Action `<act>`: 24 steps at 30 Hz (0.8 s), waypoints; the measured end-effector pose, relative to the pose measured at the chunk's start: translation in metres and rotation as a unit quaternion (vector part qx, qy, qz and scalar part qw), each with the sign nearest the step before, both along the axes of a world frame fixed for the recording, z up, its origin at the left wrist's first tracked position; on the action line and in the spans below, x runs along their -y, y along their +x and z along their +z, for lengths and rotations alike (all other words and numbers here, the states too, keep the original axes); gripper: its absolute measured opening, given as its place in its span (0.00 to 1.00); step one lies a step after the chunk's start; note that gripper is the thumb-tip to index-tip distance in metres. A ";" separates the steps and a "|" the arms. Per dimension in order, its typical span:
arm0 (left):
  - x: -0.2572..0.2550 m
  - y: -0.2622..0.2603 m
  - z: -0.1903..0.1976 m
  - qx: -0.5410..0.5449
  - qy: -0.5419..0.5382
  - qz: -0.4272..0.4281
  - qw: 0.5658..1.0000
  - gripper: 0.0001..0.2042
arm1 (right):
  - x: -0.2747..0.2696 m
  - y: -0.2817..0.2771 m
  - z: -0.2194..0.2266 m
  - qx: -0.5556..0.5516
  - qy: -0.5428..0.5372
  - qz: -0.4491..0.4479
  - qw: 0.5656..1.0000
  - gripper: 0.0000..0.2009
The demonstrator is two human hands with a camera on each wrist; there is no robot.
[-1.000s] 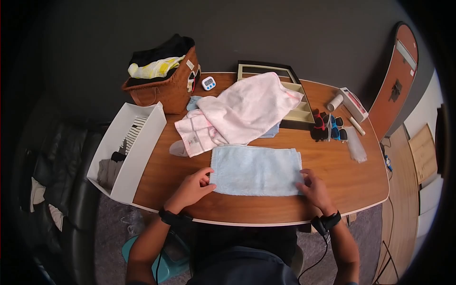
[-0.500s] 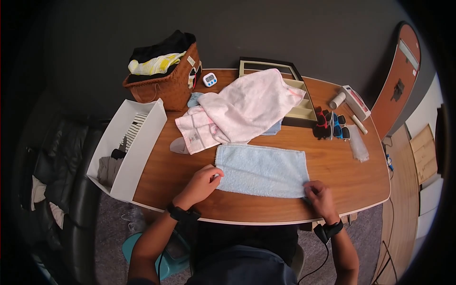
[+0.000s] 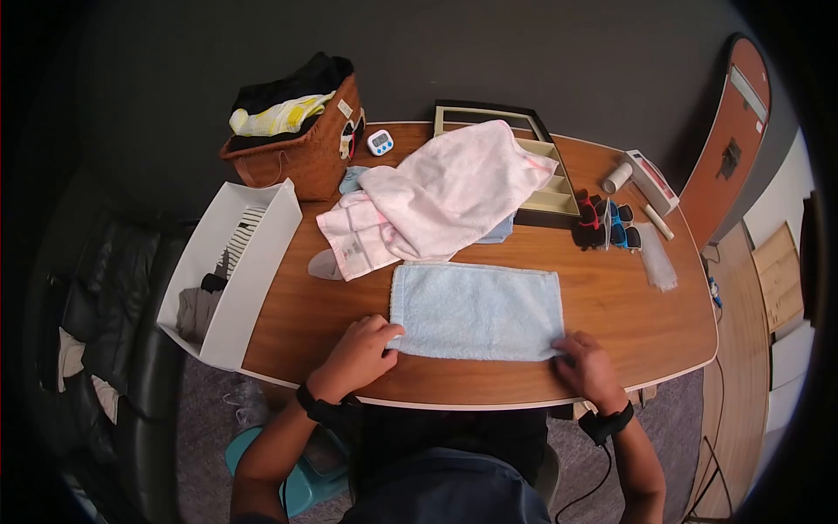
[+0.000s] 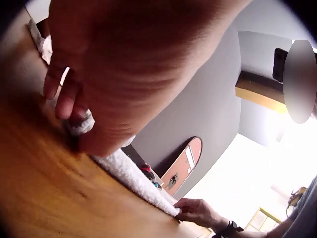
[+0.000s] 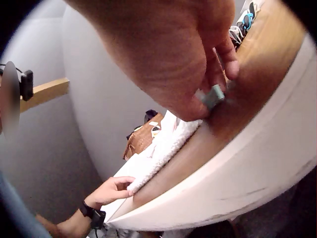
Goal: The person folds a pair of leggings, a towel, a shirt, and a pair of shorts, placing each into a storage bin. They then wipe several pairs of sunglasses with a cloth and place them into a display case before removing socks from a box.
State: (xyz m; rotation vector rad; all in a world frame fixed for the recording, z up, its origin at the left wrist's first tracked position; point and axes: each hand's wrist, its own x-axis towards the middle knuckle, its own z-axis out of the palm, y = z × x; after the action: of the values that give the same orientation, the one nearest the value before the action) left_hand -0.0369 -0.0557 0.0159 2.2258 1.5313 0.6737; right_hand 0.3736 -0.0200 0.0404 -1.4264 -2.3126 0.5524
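Note:
A light blue towel, folded into a rectangle, lies along the near part of the wooden table. My left hand pinches its near left corner, with the towel's edge between thumb and fingers in the left wrist view. At the near right corner, my right hand pinches the other end; a bit of the corner pokes out between thumb and fingers in the right wrist view. Just beyond lies a rumpled pink-and-white towel, partly covering a compartment case.
A white box with clothes stands at the left, a brown basket of clothes behind it. Near the basket sits a timer. Sunglasses, a clear plastic bag and a cardboard-like roll lie at the right.
The blue towel shifted right and creased, then moved slightly back left and now lies flatter. Both hands have moved from its sides to its near corners.

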 end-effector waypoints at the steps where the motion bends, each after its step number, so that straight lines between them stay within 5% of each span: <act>1: 0.000 0.000 -0.001 -0.036 0.039 -0.008 0.999 0.13 | -0.001 0.000 -0.003 0.022 0.028 0.006 0.999 0.11; 4: -0.008 -0.005 0.011 -0.014 0.088 -0.011 0.996 0.11 | -0.009 0.001 0.004 0.019 0.100 0.014 0.995 0.09; 6: -0.016 -0.006 0.036 0.114 0.075 0.006 0.991 0.10 | -0.019 0.000 0.022 -0.006 0.139 0.014 0.990 0.09; 9: -0.024 -0.010 0.077 0.282 0.019 0.009 0.959 0.08 | -0.033 -0.003 0.059 -0.161 0.144 -0.006 0.976 0.07; 11: -0.029 -0.010 0.095 0.355 -0.021 0.017 0.934 0.07 | -0.038 -0.002 0.077 -0.363 -0.026 -0.017 0.931 0.05; 15: -0.048 -0.015 0.084 0.382 -0.058 0.048 0.921 0.08 | -0.052 -0.015 0.096 -0.349 -0.043 -0.035 0.935 0.05; 18: -0.056 -0.008 0.057 0.369 -0.076 0.050 0.925 0.11 | -0.069 -0.016 0.056 -0.320 -0.148 -0.075 0.933 0.07; 20: -0.064 -0.007 0.019 0.271 -0.222 0.092 0.932 0.15 | -0.083 -0.013 0.002 -0.215 -0.144 -0.073 0.963 0.10; 21: -0.064 -0.007 -0.008 0.234 -0.185 0.081 0.951 0.18 | -0.088 -0.009 -0.004 -0.225 -0.168 -0.084 0.956 0.16; 22: -0.061 -0.003 -0.011 0.196 -0.147 0.070 0.967 0.20 | -0.076 -0.022 -0.014 -0.066 -0.016 -0.035 0.997 0.22; 24: -0.058 -0.005 -0.014 0.192 -0.165 0.076 0.964 0.23 | -0.069 -0.020 -0.008 -0.024 -0.080 -0.067 0.994 0.26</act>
State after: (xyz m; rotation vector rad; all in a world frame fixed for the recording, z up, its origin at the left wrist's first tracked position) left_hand -0.0424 0.0027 0.0014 1.6347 1.4949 0.7752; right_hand 0.3536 0.0489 0.0323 -1.6091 -2.1574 0.7376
